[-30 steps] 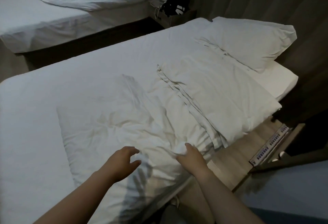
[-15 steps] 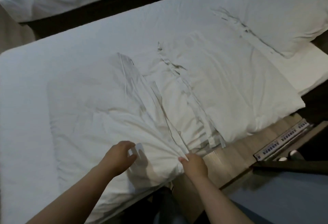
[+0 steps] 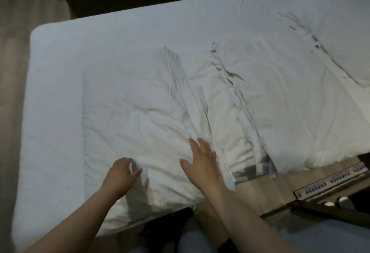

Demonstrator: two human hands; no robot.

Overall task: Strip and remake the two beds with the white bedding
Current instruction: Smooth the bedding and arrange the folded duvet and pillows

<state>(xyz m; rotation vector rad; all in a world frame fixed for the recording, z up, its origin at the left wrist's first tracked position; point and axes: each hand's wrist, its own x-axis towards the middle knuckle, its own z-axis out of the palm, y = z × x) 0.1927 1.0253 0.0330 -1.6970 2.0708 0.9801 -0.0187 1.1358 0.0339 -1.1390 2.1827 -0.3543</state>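
Down at the near edge of the bed (image 3: 60,112), the left hand (image 3: 120,174) pinched a fold of the crumpled white cover (image 3: 136,112), fingers curled round the cloth. Just right of it, the right hand (image 3: 202,160) lay flat on that cover, fingers straight and spread.

White-sheeted bed (image 3: 58,96), folded white bedding (image 3: 138,116) spread across its near side, pillow (image 3: 344,32) at right end

Head view, steeply down, near bed (image 3: 60,112)
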